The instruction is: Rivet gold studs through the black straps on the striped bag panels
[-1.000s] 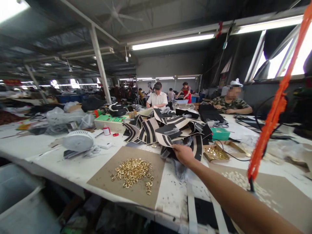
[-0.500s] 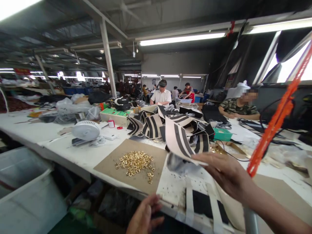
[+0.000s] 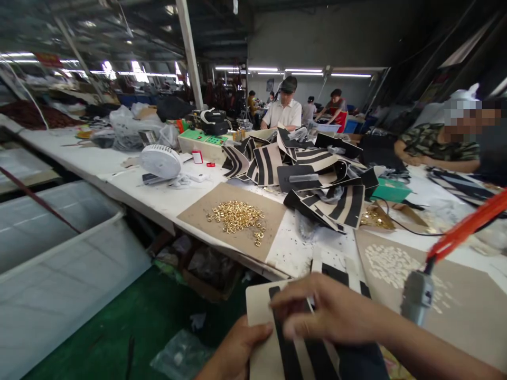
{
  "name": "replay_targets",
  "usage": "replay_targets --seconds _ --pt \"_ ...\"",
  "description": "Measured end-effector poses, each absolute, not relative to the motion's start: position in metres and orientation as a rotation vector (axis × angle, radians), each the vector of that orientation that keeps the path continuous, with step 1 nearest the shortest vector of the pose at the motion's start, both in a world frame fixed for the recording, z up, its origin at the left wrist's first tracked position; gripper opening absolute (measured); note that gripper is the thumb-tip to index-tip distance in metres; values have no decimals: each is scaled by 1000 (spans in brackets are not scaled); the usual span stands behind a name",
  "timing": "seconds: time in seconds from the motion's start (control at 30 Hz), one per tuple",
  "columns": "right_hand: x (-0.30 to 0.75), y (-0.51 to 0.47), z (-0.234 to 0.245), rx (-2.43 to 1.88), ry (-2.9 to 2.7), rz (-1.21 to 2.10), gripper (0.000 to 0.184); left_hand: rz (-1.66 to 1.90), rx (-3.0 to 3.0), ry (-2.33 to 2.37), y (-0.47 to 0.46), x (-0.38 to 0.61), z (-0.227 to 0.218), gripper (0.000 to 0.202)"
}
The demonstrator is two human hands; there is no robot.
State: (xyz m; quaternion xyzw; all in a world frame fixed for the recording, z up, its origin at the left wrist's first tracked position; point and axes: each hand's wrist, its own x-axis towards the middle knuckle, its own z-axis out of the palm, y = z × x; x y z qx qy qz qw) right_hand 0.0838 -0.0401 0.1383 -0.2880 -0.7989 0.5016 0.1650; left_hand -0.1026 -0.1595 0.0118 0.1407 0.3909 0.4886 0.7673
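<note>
I hold a beige piece with black stripes [image 3: 273, 353] low in front of me, below the table edge. My left hand [image 3: 237, 351] grips its left edge from underneath, thumb on top. My right hand [image 3: 328, 311] lies over the piece's upper part with fingers curled onto it. On the white table [image 3: 158, 195] ahead lies a heap of the same striped pieces [image 3: 312, 179]. A brown board [image 3: 237, 221] carries a pile of gold metal rings [image 3: 237, 215].
A second brown board with white rings [image 3: 390, 264] lies at the right, beside a hanging tool on an orange coiled cord [image 3: 463, 229]. A white fan [image 3: 160, 161] and a green-topped box [image 3: 202, 142] sit further back. A large white bin [image 3: 67, 253] stands left. Several people work opposite.
My right hand pulled one striped piece from the heap down toward me. My left hand came up and took its edge. The view tilted downward.
</note>
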Motion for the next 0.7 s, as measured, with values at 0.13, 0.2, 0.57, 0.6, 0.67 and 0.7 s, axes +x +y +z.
replay_targets --seconds 0.13,0.2,0.57,0.6,0.67,0.7 --pt "34 44 97 -1081 -2436 814 27 1108 344 885 -159 -111 -7 56" --pt "15 82 72 -1131 -2456 684 29 1105 388 898 -158 -116 -18 60" --pt "-20 140 33 -1092 -2699 521 20 1043 408 1068 -140 -118 -18 66" --pt "-17 144 32 -1119 -2699 512 19 1031 406 1091 -139 -118 -17 66" --pt "-8 149 32 -1179 -2683 504 19 1012 403 1118 -136 -116 -16 66" --pt "-2 151 32 -1206 -2666 508 19 1007 401 1120 -136 -115 -15 65"
